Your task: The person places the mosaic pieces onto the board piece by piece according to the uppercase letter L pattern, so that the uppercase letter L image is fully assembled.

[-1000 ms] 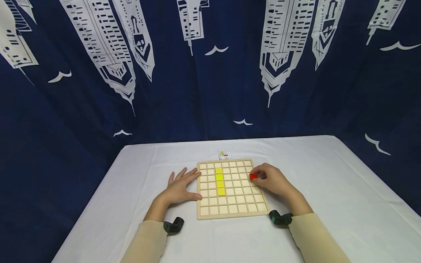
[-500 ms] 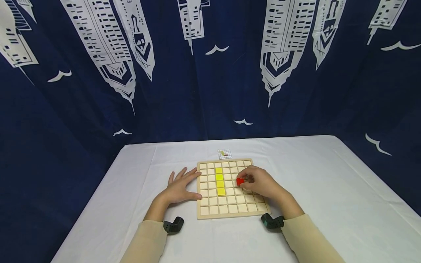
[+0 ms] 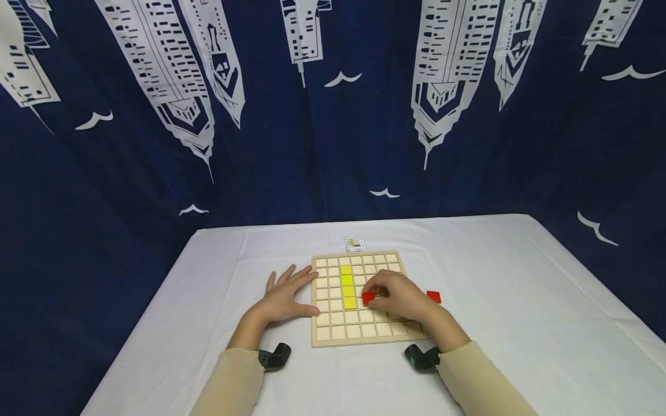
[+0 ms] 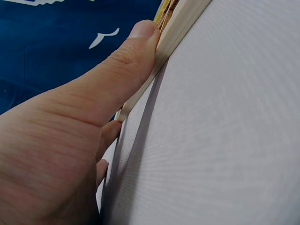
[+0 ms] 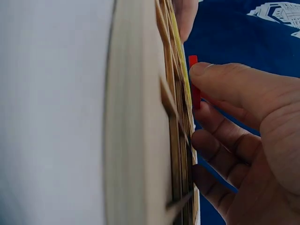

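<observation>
A wooden grid board point(image 3: 338, 342) lies on the white table, with several yellow square tiles point(image 3: 347, 291) set in one column left of its middle. My left hand point(image 3: 283, 300) rests with spread, straight fingers at the board's left side, thumb and fingertips touching the frame. In the left wrist view its thumb point(image 4: 136, 51) presses against the board's edge. Over the board, my right hand point(image 3: 398, 294) pinches a red square tile point(image 3: 368, 299) between thumb and fingers, right of the lowest yellow tile. The right wrist view has this red tile point(image 5: 197, 97) upright on edge, just above the grid.
A second red tile point(image 3: 433, 296) lies on the table, right of the board, near my right wrist. Behind the board is a small printed grid card point(image 3: 355, 244) with coloured marks. A dark blue patterned curtain point(image 3: 312, 144) hangs beyond the table point(image 3: 494, 254).
My right hand has carried the red tile left from the board's right edge, slightly towards me. The second red tile has come into view behind it. My left hand has stayed still.
</observation>
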`<state>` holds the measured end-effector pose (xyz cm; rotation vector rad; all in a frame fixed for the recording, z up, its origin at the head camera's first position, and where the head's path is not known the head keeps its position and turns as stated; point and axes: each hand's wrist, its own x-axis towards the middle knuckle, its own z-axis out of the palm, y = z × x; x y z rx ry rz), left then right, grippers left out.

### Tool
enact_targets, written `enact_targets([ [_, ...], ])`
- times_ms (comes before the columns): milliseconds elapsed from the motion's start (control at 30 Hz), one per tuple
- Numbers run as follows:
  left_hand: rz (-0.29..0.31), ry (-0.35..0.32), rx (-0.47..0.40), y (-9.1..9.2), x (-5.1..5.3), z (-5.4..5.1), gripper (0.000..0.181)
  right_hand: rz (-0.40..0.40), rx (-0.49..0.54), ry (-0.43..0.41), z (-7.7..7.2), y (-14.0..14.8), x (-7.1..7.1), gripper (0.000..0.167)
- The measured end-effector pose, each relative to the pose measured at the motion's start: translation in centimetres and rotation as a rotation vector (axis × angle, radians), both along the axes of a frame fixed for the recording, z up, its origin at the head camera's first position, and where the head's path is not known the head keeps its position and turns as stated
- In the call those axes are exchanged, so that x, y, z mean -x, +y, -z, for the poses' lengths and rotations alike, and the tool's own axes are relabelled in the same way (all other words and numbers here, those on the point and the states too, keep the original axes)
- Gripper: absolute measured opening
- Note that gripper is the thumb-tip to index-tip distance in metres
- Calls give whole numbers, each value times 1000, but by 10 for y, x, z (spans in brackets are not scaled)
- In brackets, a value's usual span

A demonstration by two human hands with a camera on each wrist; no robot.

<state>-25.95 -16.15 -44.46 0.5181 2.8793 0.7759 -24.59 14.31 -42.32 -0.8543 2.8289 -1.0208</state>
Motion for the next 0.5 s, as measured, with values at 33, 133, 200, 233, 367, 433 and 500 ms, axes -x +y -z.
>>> enact_targets([
  [33, 0, -1, -1, 0, 0, 0, 92, -4, -4, 4, 0, -1, 0, 19],
  [133, 1, -2, 0, 0, 0, 0, 93, -9, -13, 20, 1, -4, -1, 18],
  [200, 0, -2, 0, 0, 0, 0, 93, -11, -18, 31, 2, -6, -2, 17],
  [233, -1, -1, 0, 0, 0, 1, 93, -11, -21, 38, 2, -7, -2, 17],
  [367, -7, 2, 6, 1, 1, 1, 93, -8, -26, 55, 4, -9, -2, 18],
  [433, -9, 6, 8, 1, 1, 1, 92, -1, -30, 54, 4, -9, -2, 18],
  [500, -10, 7, 9, 1, 1, 1, 92, 1, -34, 56, 5, -9, -2, 18],
])
